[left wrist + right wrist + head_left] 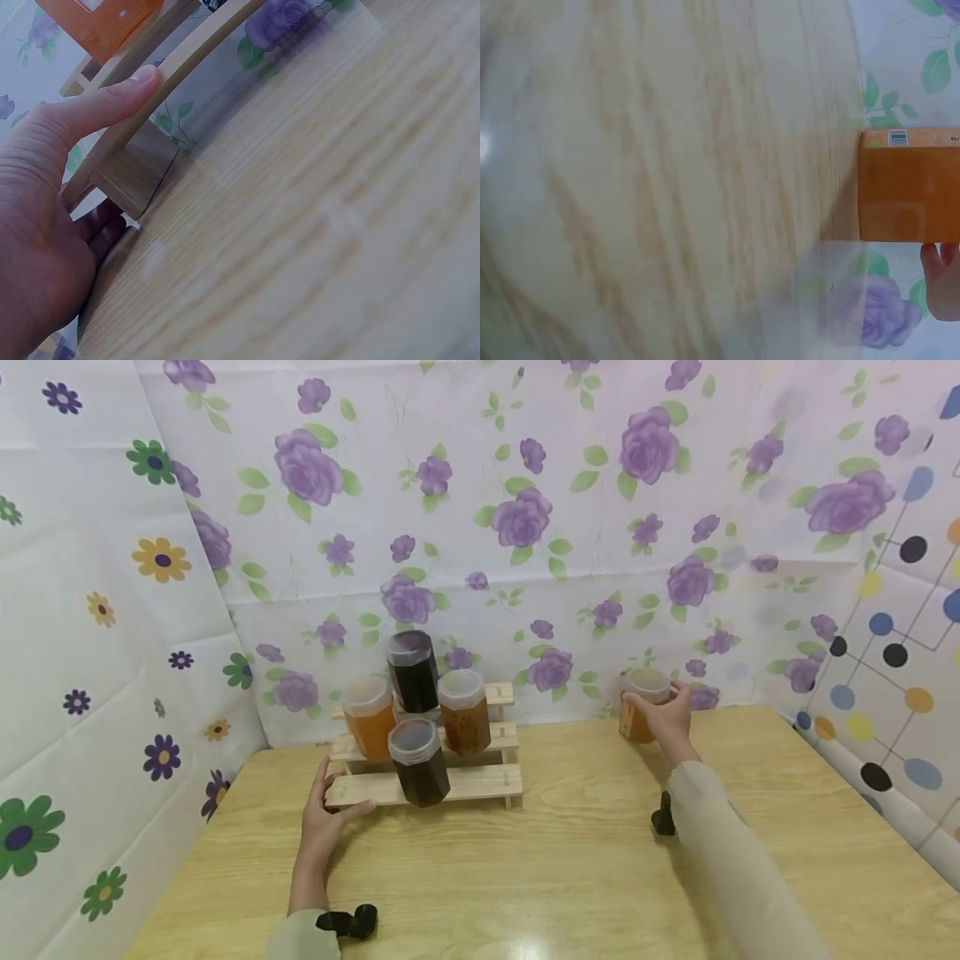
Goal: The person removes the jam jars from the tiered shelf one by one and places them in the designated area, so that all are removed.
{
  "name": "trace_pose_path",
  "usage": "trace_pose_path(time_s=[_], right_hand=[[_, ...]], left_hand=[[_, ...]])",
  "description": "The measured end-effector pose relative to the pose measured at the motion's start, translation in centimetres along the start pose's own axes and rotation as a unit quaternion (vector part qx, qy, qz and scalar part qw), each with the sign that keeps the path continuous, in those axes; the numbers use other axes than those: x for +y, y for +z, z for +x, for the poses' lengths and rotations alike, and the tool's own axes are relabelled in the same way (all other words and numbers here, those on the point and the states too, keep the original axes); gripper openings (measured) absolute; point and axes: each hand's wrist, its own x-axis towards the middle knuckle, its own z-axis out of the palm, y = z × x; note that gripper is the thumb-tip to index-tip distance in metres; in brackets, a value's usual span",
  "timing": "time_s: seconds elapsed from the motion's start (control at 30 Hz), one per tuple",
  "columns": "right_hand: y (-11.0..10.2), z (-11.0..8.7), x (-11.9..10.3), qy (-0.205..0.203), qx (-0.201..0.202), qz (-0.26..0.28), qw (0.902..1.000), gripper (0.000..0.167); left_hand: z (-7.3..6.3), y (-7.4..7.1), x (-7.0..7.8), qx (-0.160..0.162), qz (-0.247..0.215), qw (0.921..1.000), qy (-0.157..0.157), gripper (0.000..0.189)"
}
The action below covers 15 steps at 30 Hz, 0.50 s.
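Note:
At the left, a stepped wooden rack [480,783] holds several lidded jars. A black-looking jar [416,685] stands on its top step. An orange jar [372,731] and a brown jar [467,727] stand on the middle one, and a dark jar [422,777] on the lowest. My left hand [321,827] grips the left end of the lowest step; its thumb [124,101] lies on the board in the left wrist view. Far right, near the back wall, my right hand [670,718] holds another orange jar [635,724] around its upper part. That jar [909,195] shows a barcode label in the right wrist view.
A pale wooden table [517,877] lies under everything. Behind it hangs a purple-flowered sheet [525,518]. Patterned sheets close off the left [112,652] and right sides [930,693]. Black straps with small mounts sit on both wrists.

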Motion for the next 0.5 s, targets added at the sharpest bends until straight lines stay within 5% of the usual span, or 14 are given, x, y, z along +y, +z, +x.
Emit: trace_pose_path(time_s=[0.27,0.5], right_hand=[[-0.8,0.0,0.8,0.011,-0.021,-0.029,0.9993,0.106],[-1.5,0.2,-0.1,-0.006,-0.066,-0.074,0.9951,0.109]], left_hand=[[0.3,0.4,-0.5,0.013,-0.005,0.9996,0.023,0.109],[0.4,0.2,-0.5,0.012,-0.009,0.9998,0.012,0.110]])
